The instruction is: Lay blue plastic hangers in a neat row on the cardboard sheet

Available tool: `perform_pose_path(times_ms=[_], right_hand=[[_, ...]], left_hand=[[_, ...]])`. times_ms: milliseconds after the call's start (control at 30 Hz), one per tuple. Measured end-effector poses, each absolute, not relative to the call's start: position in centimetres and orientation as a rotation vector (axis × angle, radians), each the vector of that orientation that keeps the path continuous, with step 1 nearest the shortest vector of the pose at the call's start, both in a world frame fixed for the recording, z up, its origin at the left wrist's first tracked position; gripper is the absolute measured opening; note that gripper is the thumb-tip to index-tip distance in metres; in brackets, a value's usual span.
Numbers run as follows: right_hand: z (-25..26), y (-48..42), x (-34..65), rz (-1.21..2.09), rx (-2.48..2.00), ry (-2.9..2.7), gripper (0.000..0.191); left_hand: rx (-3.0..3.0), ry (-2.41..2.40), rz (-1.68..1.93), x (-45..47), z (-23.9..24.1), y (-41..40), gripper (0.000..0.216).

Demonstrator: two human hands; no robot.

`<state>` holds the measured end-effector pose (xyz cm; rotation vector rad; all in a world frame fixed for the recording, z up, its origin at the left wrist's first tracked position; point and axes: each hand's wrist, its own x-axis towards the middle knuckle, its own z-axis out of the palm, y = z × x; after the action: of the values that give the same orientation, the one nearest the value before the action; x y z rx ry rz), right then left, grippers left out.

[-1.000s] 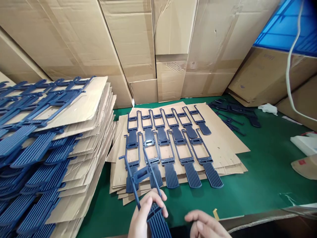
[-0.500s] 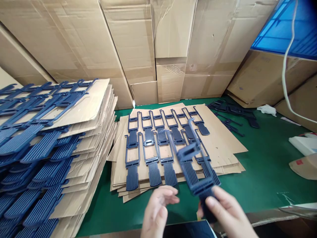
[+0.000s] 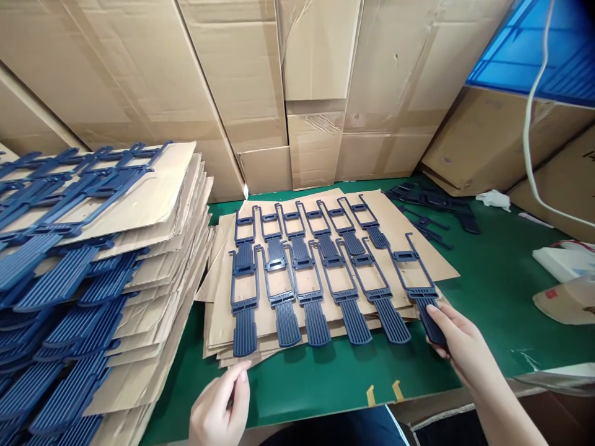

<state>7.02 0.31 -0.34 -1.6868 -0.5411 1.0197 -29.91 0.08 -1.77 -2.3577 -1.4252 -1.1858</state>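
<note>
My right hand [image 3: 458,334] grips the ribbed paddle end of a dark blue plastic frame piece [image 3: 411,269], thumb on top. The piece's open frame and hooked end lie over the right part of a cardboard sheet [image 3: 418,248]. To its left, several matching frame pieces [image 3: 344,291] are laid side by side in two rows, near paddles overhanging the front edge. My left hand [image 3: 218,406] is loosely curled, thumb and index finger close together with nothing visible between them. Its fingertips are near the sheet stack's front left edge, just below the leftmost paddle [image 3: 245,334].
A tall stack of cardboard sheets [image 3: 171,204] layered with more blue pieces stands at left. Loose dark parts [image 3: 432,207] lie at back right on the green table [image 3: 493,279]. Large cartons [image 3: 385,93] wall the back; a white cable [image 3: 530,136] hangs at right.
My right hand has moved right and laid the frame piece, earlier held up over the rows, at the front row's right end. My left hand moved left, its fingers drawing together.
</note>
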Motion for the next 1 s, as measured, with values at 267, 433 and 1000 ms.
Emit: perform_pose_path(times_ms=[267, 433, 1000], right_hand=[[-0.9, 0.6, 7.4, 1.115, -1.726, -0.595, 0.046], [-0.9, 0.4, 7.5, 1.147, -1.749, -0.606, 0.045], [-1.8, 0.8, 8.2, 0.697, -1.988, -0.818, 0.045]], left_hand=[[-2.354, -1.48, -1.21, -29.6, -1.6, 0.0, 0.017], [-2.338, -1.616, -1.236, -29.2, -1.2, -0.3, 0.015], [-1.771, -2.312, -1.412, -29.0, -0.3, -0.3, 0.025]])
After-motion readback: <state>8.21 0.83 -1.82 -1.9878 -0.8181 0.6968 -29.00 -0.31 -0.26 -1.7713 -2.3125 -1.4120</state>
